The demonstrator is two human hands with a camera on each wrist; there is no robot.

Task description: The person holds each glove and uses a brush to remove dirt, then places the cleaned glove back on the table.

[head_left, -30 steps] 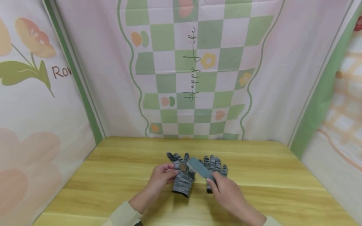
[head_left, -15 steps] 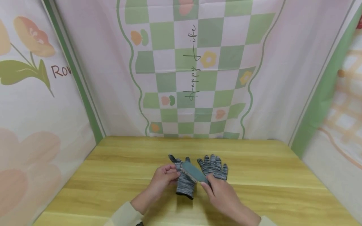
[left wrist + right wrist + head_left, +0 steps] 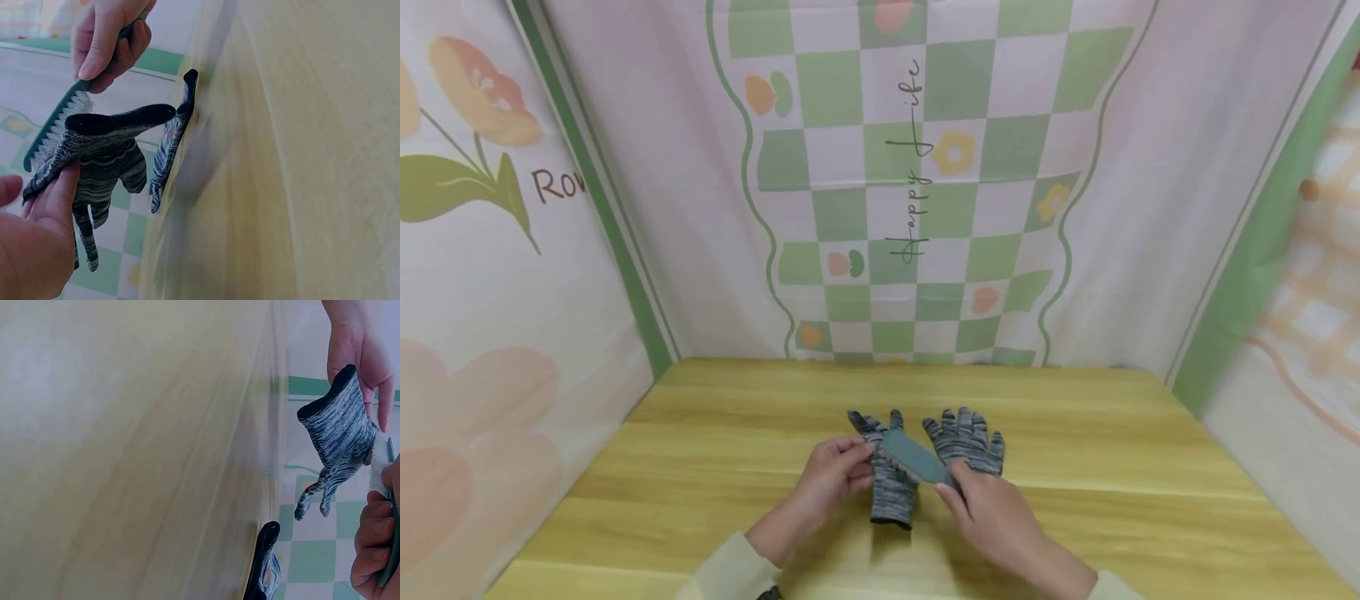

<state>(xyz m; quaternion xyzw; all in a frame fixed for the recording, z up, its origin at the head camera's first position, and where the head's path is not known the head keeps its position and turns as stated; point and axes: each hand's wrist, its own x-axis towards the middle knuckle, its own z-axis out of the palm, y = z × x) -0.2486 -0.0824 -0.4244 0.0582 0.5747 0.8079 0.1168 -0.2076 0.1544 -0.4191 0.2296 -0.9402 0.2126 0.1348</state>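
My left hand pinches the left side of a grey-and-black striped knit glove, its dark cuff facing me. The left wrist view shows the raised glove with fingers of that hand under it and its glove fingers hanging down. My right hand grips the handle of a scrub brush with a green back. Its white bristles lie against the glove, and the brush head covers much of the palm in the head view. A second matching glove lies to the right, partly behind my right hand.
The gloves are over a wooden table. A green-and-white checked curtain hangs behind its far edge, with printed cloth walls on the left and right.
The brush has moved left and down from the held glove's right edge onto its palm, covering a brown spot seen earlier. The held glove has shifted slightly right; the second glove stays put.
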